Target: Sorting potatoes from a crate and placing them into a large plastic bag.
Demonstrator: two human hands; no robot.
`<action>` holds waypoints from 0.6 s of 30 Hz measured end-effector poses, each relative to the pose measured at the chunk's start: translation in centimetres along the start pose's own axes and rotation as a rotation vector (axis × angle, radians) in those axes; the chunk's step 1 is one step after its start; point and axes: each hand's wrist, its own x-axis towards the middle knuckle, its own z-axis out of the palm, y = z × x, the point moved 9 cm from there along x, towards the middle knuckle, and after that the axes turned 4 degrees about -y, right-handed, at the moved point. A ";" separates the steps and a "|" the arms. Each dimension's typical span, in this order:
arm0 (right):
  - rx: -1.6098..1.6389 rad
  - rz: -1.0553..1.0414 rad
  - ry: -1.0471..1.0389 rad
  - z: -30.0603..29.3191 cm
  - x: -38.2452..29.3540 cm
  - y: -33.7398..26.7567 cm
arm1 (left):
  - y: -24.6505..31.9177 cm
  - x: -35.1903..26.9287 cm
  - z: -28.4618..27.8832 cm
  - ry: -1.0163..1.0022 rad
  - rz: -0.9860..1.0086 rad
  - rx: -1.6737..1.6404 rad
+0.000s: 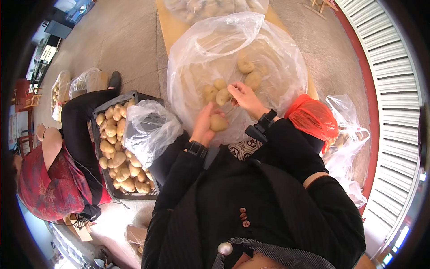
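A potato (218, 123) rests in my left hand (203, 125), its fingers curled around it. My right hand (247, 98) is just above and to the right, thumb and fingertips close together; whether anything small is between them cannot be told. Both hands are over the near part of a large clear plastic bag (188, 50), spread wide on a cardboard sheet (164, 27). Inside the bag lie several potatoes (252, 80), some beside my right fingertips.
At left stands a black crate (126, 195) full of potatoes, a crumpled clear bag (151, 131) over its side. A seated person (57, 185) is beyond it. A red plastic bag (312, 117) and a white bag (349, 151) lie right, near a radiator (386, 67).
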 end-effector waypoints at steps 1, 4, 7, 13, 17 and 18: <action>-0.020 -0.001 -0.004 0.2 -0.2 -0.2 | -0.5 -0.2 0.5 -0.035 -0.052 -0.042; -0.048 -0.023 0.010 0.5 -0.4 -0.4 | -0.7 -0.6 1.4 -0.073 -0.065 0.049; -0.183 -0.130 0.039 0.9 -0.3 -0.9 | -0.6 -0.7 1.9 -0.121 -0.058 0.120; -0.323 -0.212 0.010 2.5 -0.8 -1.3 | 0.0 -1.1 2.7 -0.240 0.060 0.168; -0.261 -0.154 -0.013 2.0 -0.6 -1.3 | 0.5 -1.8 3.3 -0.273 0.086 0.147; -0.300 -0.129 0.022 1.6 -0.5 -1.1 | 0.6 -2.3 4.1 -0.342 0.088 0.131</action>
